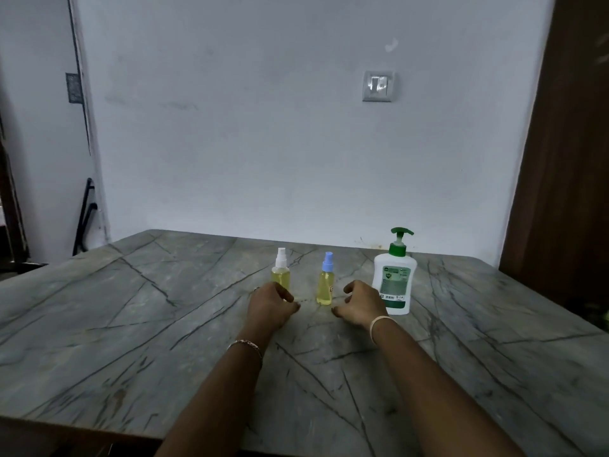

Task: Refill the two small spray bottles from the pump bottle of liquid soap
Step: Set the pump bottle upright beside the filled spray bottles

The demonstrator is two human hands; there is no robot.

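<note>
On the grey stone table, the left hand rests loose and empty in front of the small yellow spray bottle with a white cap. Next stands the blue-capped yellow spray bottle. The right hand rests loose and empty beside the white, green-topped pump bottle.

forearms bare; thin silvery bracelet behind the left grip, pale plain band behind the right grip.
</note>
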